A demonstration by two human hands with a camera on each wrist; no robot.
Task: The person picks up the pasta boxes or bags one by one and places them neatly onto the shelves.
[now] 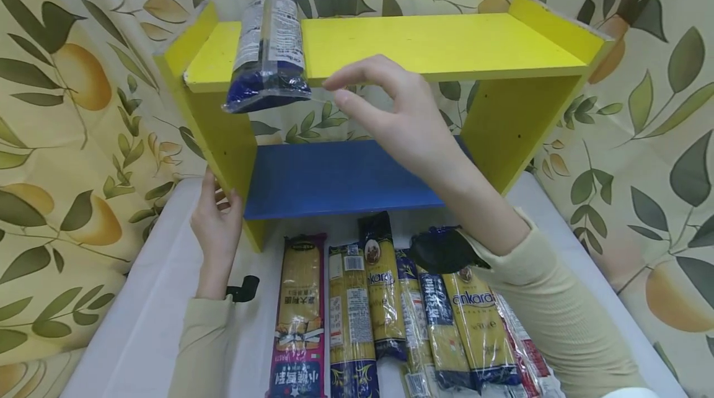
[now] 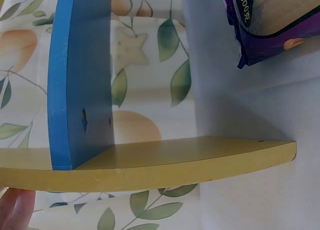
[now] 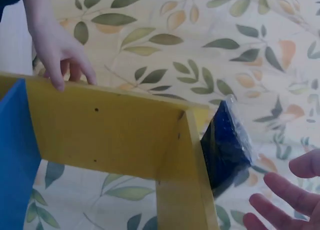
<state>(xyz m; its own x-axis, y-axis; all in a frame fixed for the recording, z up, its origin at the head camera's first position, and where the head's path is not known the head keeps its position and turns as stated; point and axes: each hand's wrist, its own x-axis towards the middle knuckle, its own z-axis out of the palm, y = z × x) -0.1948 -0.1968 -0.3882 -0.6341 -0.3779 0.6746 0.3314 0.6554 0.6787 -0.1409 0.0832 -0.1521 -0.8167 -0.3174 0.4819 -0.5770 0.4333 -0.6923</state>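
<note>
A blue-ended, clear-wrapped pack of pasta lies on the top board of the yellow shelf unit, at its left end, its near end jutting past the front edge. Just right of this pack is my right hand, thumb and fingers apart and holding nothing. The right wrist view shows the same pack's dark blue end beside those spread fingers. My left hand touches the left side panel from outside, low down. Only its fingertips appear in the left wrist view.
Below the blue middle board, several spaghetti packs stretch along the white table. They include a purple-edged one, a blue-and-gold one and an ankara pack. A leaf-patterned curtain hangs behind and beside the unit.
</note>
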